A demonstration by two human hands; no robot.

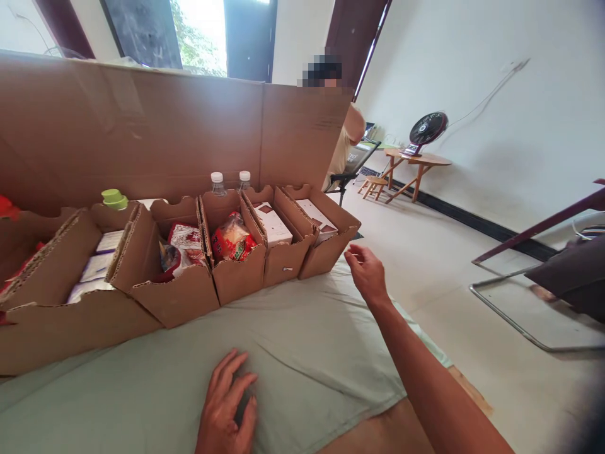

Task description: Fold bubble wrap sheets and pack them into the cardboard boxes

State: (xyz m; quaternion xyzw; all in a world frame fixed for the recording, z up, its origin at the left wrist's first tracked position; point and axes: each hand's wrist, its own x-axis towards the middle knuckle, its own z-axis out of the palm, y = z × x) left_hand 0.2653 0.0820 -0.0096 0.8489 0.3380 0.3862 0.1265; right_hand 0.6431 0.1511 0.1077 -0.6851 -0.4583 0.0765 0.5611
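Brown-cardboard-side, hovering with an empty right hand

Hovering with the right hand beside the near right corner of the end bin, close enough to make touching or apart impossible to tell. Curling those fingers loosely, gripping nothing visible.

From the right hand, finding the end bin between ten and eleven o'clock; from the left hand, finding it near one o'clock and well apart. Judging the right hand, then, clearly the nearer. Tracing the long axis of the bin from between ten and eleven o'clock down to between four and five, so pointing the near end roughly at the right hand. Seeing white boxes inside.

Holding the left hand open at six o'clock, bending the fingers above the green cloth and gripping nothing visible; not telling for certain about contact with the fabric.

Looking from the end bin toward eight o'clock, meeting first a second bin with a white carton, then a third bin with a red packet. Finding two white-capped bottles near ten o'clock from the end bin, in front of a tall cardboard panel. Seeing a person partly hidden beyond the panel and, between one and two o'clock, a fan on a wooden table.
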